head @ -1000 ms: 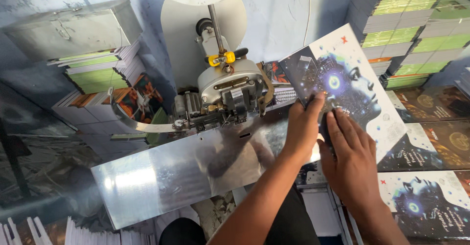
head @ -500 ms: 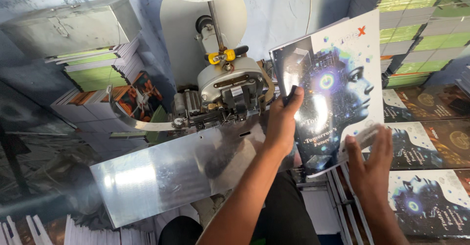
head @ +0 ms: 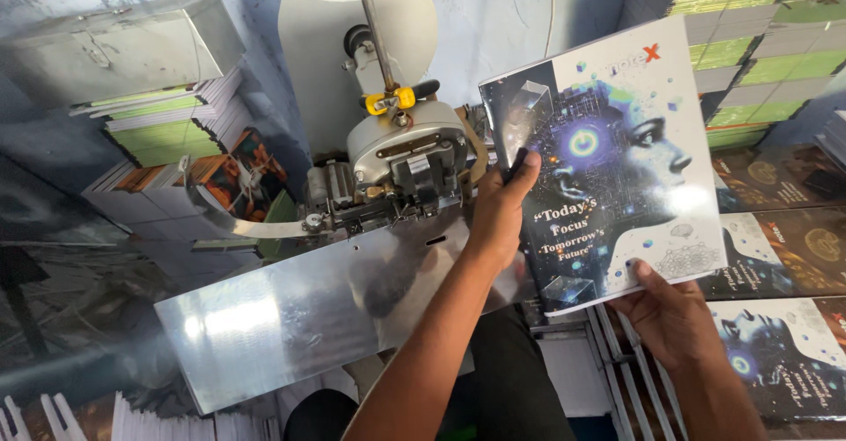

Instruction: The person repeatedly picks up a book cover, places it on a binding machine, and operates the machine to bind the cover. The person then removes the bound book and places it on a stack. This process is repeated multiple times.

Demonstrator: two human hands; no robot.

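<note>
I hold up a notebook (head: 617,155) with a glossy dark cover that shows a blue digital head in profile. My left hand (head: 500,216) grips its left edge, thumb on the cover. Underneath, my right hand (head: 674,318) supports its lower right corner. The notebook is raised, tilted, its cover toward me, just right of a grey metal stitching machine head (head: 401,163) with a yellow knob. A shiny steel work plate (head: 291,318) slopes below the machine, left of my left forearm.
Stacks of green-edged notebooks (head: 163,124) stand at the left and the upper right (head: 749,44). Finished notebooks with the same dark cover (head: 784,353) lie at the right. A metal box (head: 106,49) sits at the top left. White paper edges (head: 53,419) show at the bottom left.
The notebook lay flat at the right under both hands. I have lifted it and turned its cover up toward me, left hand on its edge, right hand moved underneath.
</note>
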